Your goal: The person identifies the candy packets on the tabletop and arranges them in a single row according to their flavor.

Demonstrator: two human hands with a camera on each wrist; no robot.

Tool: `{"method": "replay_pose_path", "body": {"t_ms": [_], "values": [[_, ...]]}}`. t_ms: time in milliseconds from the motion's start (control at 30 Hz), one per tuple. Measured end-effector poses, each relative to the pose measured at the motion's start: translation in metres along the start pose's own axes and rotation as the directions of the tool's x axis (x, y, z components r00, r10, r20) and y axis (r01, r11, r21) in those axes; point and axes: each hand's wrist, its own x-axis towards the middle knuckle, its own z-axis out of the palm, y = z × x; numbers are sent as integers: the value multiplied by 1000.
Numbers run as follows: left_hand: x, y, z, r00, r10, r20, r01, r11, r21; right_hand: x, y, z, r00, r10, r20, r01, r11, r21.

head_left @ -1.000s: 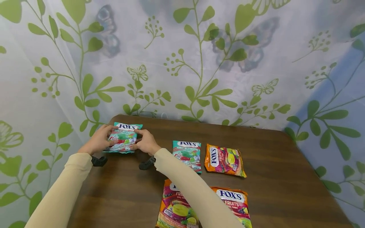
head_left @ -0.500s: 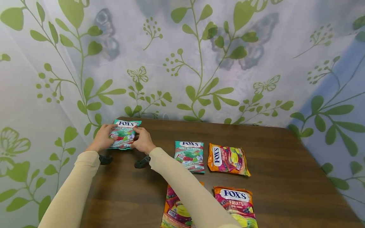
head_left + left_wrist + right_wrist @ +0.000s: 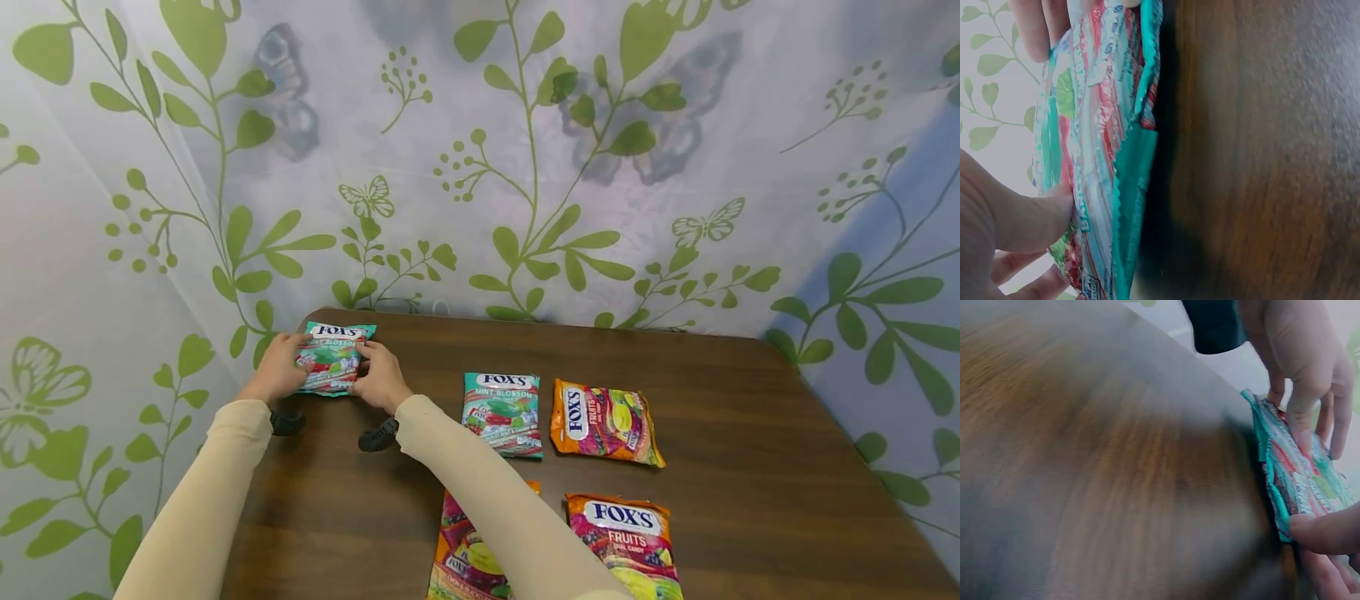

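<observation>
A teal FOX'S Mint Blossom candy bag (image 3: 330,360) lies face up near the far left corner of the brown table. My left hand (image 3: 279,368) grips its left side, the thumb on the printed face. On the opposite side, my right hand (image 3: 381,377) holds the bag's right edge. In the left wrist view, the candy bag (image 3: 1100,156) shows its crimped teal seam along the tabletop. The right wrist view has the left hand (image 3: 1310,369) above the bag and the right hand's thumb (image 3: 1329,531) pressing a corner. Whether another bag lies underneath, I cannot tell.
Another Mint Blossom bag (image 3: 504,415) lies mid-table, beside a sideways orange-and-purple Fruits bag (image 3: 606,422). Nearer are two more Fruits bags (image 3: 630,542), the left one (image 3: 467,554) partly covered by my right sleeve (image 3: 510,517). A leaf-patterned curtain (image 3: 465,167) hangs behind the table (image 3: 735,467).
Both hands keep their hold while the candy bag shifts slightly away and straightens. A teal edge sticking out at its lower left no longer shows. The head view has shifted a little.
</observation>
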Motion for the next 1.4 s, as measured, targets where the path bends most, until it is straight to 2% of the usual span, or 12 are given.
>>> {"method": "replay_pose_path", "body": {"t_ms": [133,267,467,633,700,833,1000,1033,1133,1400], "values": [[1,4,2,1000,4,15,-4,1000,9,-4,2,0,1000,-19,-24,18,999,-52],[-2,7,3,1000,-4,24,3,1000,21,-14,-3,0,999,-24,-37,21,998,-62],[-6,8,4,999,-32,8,31,999,38,-24,-4,-2,991,-91,-101,84,994,-66],[-10,10,9,997,-42,-59,43,999,23,-35,-4,-12,981,-135,-136,127,990,-66],[-9,5,14,994,-31,-109,34,999,24,-40,-4,-17,982,-136,-128,127,989,-71],[-10,3,20,988,-3,-153,4,1000,7,-50,-4,-30,986,-134,-97,126,988,-84],[-17,24,17,988,39,-149,-42,999,-18,-62,-4,-47,987,-150,-66,144,986,-86],[-19,35,14,989,46,-139,-49,999,-22,-64,-5,-50,987,-149,-63,143,986,-84],[-21,50,12,987,74,-143,-75,997,-1,-71,-8,-59,989,-138,-52,134,988,-82],[-30,84,15,990,135,-48,-138,988,-70,-95,-16,-75,992,-125,22,126,983,-130]]}}
